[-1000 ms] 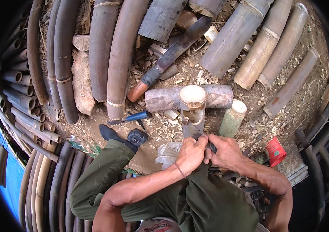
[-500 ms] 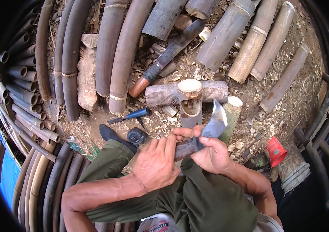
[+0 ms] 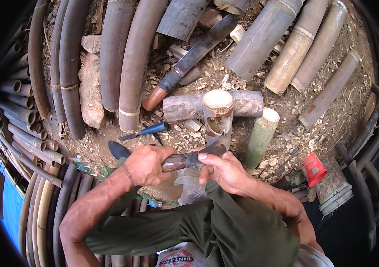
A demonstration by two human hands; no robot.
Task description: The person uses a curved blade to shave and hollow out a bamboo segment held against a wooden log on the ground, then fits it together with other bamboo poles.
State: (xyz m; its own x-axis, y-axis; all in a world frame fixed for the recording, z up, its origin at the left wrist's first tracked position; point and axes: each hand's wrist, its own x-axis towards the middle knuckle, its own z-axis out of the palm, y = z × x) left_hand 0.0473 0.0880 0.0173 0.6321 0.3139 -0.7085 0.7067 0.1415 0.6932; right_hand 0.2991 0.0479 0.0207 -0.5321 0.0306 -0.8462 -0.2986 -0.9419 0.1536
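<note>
My left hand (image 3: pixel 147 164) is closed round the dark wooden handle of a short knife (image 3: pixel 176 163). Its blade points up and to the right, over the lower end of a bamboo section. My right hand (image 3: pixel 227 171) grips the same knife where handle meets blade, thumb on top near the dark binding; its fingers hide part of the blade. Just beyond stands the bamboo section (image 3: pixel 218 135) with an opening cut in its side and a pale cut top. Behind it a thick round log (image 3: pixel 183 108) lies crosswise.
A blue-handled chisel (image 3: pixel 154 128) lies beyond my left hand, and a large machete (image 3: pixel 207 46) farther off. A green bamboo piece (image 3: pixel 260 141) stands to the right. Long bamboo poles (image 3: pixel 140 53), wood chips and a red cup (image 3: pixel 314 170) surround the spot.
Both hands have shifted left with the knife, and its blade has swung lower and turned. My left leg has moved, and the black tape measure beside it is out of sight.
</note>
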